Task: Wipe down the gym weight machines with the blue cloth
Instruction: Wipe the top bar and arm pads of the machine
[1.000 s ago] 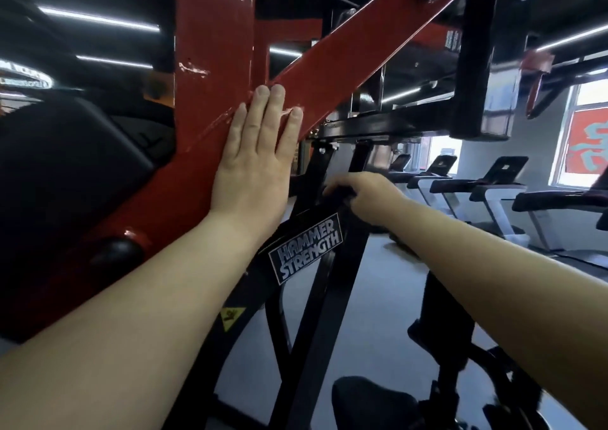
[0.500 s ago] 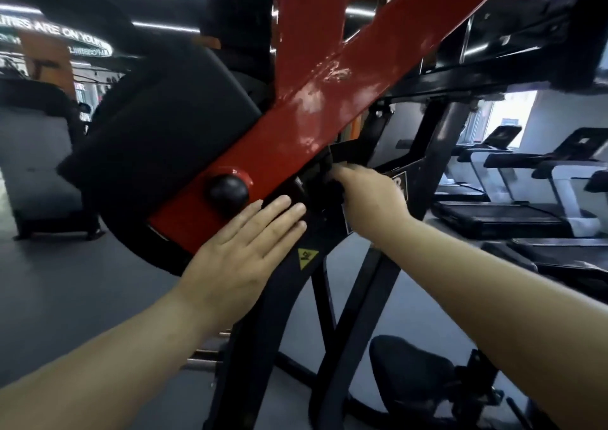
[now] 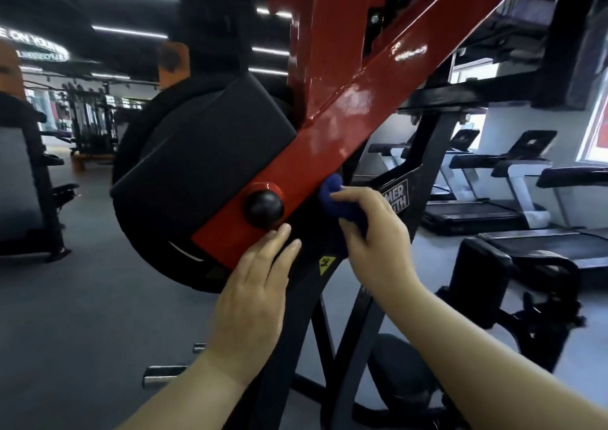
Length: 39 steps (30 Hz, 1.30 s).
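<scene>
A slanted red arm of the weight machine runs from the upper right down to a squared lower end near the middle, where a round black knob sits on its face. Behind that end lie a black pad and a black weight plate. Below the red arm's edge the black frame slants down toward the near floor, carrying a small yellow warning sticker. Open grey floor spreads to the left; on the right a row of treadmills stands further off, with a black seat between them and the frame.

The blue cloth is bunched just under the red arm's lower edge, to the right of the knob, against the black frame. The right hand grips it, fingers curled round the wad with folds showing above and below the thumb. The left hand lies just left of it, fingers straight and close together, their tips resting at the red arm's bottom corner beside the knob. The two hands are near each other but apart.
</scene>
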{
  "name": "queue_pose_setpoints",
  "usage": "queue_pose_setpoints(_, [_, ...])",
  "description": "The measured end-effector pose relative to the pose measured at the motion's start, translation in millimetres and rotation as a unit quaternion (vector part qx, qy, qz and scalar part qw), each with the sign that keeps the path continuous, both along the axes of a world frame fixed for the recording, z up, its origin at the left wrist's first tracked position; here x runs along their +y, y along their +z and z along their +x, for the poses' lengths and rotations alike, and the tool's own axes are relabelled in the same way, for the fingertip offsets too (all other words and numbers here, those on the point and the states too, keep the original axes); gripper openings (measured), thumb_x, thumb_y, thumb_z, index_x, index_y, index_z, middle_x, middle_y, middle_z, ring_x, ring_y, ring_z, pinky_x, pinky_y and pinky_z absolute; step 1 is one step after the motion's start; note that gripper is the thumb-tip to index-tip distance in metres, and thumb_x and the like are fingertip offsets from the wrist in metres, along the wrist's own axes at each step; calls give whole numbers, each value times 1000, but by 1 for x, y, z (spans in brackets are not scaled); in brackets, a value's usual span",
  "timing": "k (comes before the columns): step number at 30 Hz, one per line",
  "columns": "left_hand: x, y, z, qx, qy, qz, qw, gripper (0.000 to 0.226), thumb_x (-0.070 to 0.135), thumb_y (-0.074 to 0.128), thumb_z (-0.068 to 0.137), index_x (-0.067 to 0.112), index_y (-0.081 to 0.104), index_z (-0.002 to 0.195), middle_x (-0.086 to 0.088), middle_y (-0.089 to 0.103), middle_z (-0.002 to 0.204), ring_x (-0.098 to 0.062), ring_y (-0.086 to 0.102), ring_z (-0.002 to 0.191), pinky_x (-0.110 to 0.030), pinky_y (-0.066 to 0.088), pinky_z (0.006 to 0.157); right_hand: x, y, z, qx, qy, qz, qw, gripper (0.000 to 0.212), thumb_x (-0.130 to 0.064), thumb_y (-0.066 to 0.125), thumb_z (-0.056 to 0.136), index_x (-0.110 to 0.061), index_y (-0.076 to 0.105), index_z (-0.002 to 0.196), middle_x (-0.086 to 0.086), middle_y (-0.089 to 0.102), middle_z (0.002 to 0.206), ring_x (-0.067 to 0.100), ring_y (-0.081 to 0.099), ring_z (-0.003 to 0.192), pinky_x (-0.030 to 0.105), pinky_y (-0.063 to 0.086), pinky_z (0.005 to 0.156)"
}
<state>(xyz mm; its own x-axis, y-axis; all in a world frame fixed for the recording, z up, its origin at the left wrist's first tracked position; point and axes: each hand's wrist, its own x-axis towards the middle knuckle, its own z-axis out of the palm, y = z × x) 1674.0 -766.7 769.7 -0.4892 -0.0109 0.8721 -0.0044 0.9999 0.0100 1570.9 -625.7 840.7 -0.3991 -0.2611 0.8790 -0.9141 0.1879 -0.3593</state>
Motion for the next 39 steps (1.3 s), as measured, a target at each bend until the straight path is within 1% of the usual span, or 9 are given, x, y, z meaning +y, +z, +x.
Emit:
queue_pose_setpoints(5, [10,4,-1,28,-7,52,998,48,-6,61,86,5,56,133,-6,48,143,-21,49,127,-32,39,110,-10,7,11,137,-79,33,987,40,2,56,78,-19,69,109,-5,62,123,16,51,117,24,43,92])
queue_pose_setpoints(10, [9,-1,10,66,-19,104,992,34,-5,52,90,8,61,120,-2,53,130,-12,49,122,-28,44,104,-15,-3,9,325,-99,160,927,25,-15,53,90,-20,71,107,-4,66,121,18,56,117,33,46,89])
queue_pose_setpoints(16, [9,3,33,71,12,151,986,39,-12,60,83,14,63,112,8,55,122,-7,49,116,-18,44,98,1,65,-2,213,-90,-4,973,40,4,51,79,-12,69,111,2,65,119,25,55,113,35,51,85])
queue_pose_setpoints(21, [6,32,56,65,96,153,981,43,-4,59,85,11,58,125,2,49,136,-10,41,127,-8,25,109,-33,36,3,219,-42,89,971,41,8,58,81,-8,66,118,9,57,136,31,48,128,41,48,102])
queue_pose_setpoints(25, [4,29,70,11,132,143,981,42,2,57,90,19,55,128,11,43,141,-3,36,132,-20,39,104,-4,65,-17,321,-24,131,938,39,-3,47,83,-16,67,114,0,62,131,25,55,122,43,55,86])
queue_pose_setpoints(29, [6,19,72,-26,157,165,973,50,3,51,93,19,47,140,9,36,150,-5,27,140,-14,21,111,-5,77,0,134,-69,29,988,43,7,49,82,-17,66,114,1,63,122,25,52,116,32,46,81])
queue_pose_setpoints(33, [3,17,74,-27,155,153,976,49,0,52,91,18,53,137,7,42,148,-6,32,137,-14,25,106,-30,39,32,253,12,85,964,38,-6,38,76,-18,70,93,-4,68,112,22,58,109,37,54,73])
queue_pose_setpoints(36, [-14,17,85,-9,141,154,978,42,-1,53,89,18,61,127,7,51,138,-6,41,129,-16,35,101,-32,33,45,299,21,19,954,28,-2,44,89,-11,70,92,2,69,112,24,57,112,36,51,88])
queue_pose_setpoints(39, [-30,15,92,3,136,189,972,41,-1,54,88,19,63,123,10,52,135,-4,43,125,-8,29,98,-47,20,50,412,17,58,909,19,-4,54,94,-11,71,99,5,67,117,24,57,117,33,47,96])
